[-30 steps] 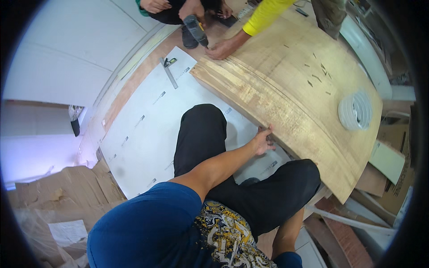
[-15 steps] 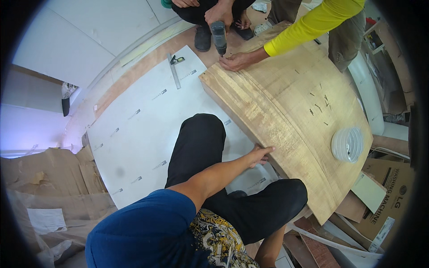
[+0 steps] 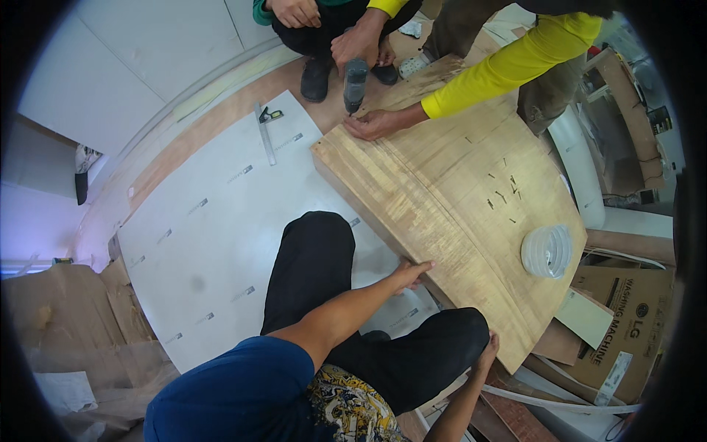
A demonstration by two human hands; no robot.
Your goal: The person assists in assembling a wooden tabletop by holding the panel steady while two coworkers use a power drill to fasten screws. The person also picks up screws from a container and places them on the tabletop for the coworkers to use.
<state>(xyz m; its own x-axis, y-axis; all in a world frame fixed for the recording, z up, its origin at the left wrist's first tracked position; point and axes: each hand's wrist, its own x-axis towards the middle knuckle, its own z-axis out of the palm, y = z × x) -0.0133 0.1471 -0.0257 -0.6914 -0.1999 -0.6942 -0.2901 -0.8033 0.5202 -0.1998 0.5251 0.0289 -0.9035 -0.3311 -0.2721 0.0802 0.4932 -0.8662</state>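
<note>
A large plywood panel (image 3: pixel 442 214) with a deep side edge lies slanting in front of me. My left hand (image 3: pixel 411 275) is closed on its near-left edge, thumb on top and the other fingers down the side. Beside my bent knee, my right hand (image 3: pixel 489 352) is at the panel's near edge; the knee hides part of it and its grip is unclear. At the far corner, a co-worker in yellow sleeves holds a dark power drill (image 3: pixel 355 81) upright. That person's other hand (image 3: pixel 374 125) is at the drill's tip. Several loose screws (image 3: pixel 508 188) lie on the panel.
A clear plastic tub (image 3: pixel 546 251) stands on the panel's right side. A combination square (image 3: pixel 266 132) lies on the white printed sheet (image 3: pixel 213 258) to the left. Another person crouches at the far side. Cardboard (image 3: pixel 626 309) and board offcuts crowd the right.
My right hand has come up into view at the panel's near edge. My left hand keeps its hold. The whole view has shifted slightly; the drill remains at the far corner.
</note>
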